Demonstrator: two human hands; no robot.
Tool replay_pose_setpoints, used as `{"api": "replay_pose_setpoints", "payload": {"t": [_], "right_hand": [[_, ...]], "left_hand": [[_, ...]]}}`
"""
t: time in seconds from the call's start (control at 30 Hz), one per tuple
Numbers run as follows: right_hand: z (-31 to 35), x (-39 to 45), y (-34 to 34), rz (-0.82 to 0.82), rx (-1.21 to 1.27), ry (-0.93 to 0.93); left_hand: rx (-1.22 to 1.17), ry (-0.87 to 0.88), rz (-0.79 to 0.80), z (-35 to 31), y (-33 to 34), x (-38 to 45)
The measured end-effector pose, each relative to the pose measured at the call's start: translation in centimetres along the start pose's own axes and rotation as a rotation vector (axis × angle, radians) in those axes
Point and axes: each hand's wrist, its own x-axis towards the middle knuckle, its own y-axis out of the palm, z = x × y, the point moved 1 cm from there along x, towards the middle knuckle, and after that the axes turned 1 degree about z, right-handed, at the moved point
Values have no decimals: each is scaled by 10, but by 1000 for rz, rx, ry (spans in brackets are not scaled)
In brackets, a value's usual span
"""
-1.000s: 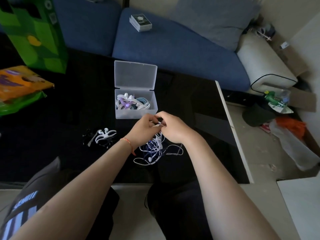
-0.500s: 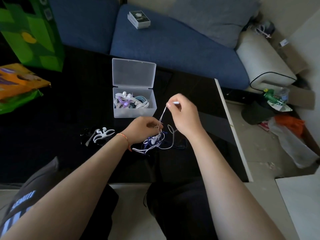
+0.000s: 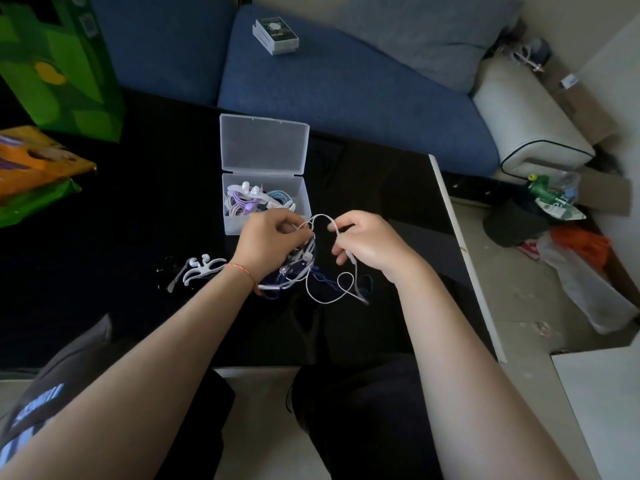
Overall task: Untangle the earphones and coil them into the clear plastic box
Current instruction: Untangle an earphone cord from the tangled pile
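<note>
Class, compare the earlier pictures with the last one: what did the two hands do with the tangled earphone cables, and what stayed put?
The right hand, pinching a white cable, drew away from the left hand, opening a loop. The left hand kept gripping the white and blue earphone tangle. The open clear plastic box and white winder stayed put.

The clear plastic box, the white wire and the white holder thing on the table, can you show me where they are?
clear plastic box [image 3: 235, 227], head view, front left wall.
white wire [image 3: 320, 216], head view, top of the loop between the hands.
white holder [image 3: 201, 268], head view, its middle.
</note>
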Motion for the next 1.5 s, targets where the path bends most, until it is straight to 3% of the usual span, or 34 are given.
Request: {"api": "replay_pose_setpoints", "payload": {"t": [0.13, 0.47, 0.77, 0.93, 1.1, 1.37, 1.5], "right_hand": [[1, 3, 7, 55, 218, 9], [-4, 1, -1, -49, 38, -52], [1, 4, 9, -3, 28, -99], [4, 2, 14, 36, -159, -116], [10, -4, 21, 102, -161, -79], [6, 1, 20, 69, -222, -10], [2, 4, 15, 54, -246, -39]], "left_hand": [[-20, 49, 64, -5, 5, -3], [-326, -150, 94, -11, -3, -1], [-218, -56, 206, -12, 2, -4], [-224, -30, 165, -11, 2, -4], [-278, -19, 161, -16, 3, -4], [-371, -84, 141, -14, -1, -3], [-239, -50, 174, -8, 0, 0]]}}
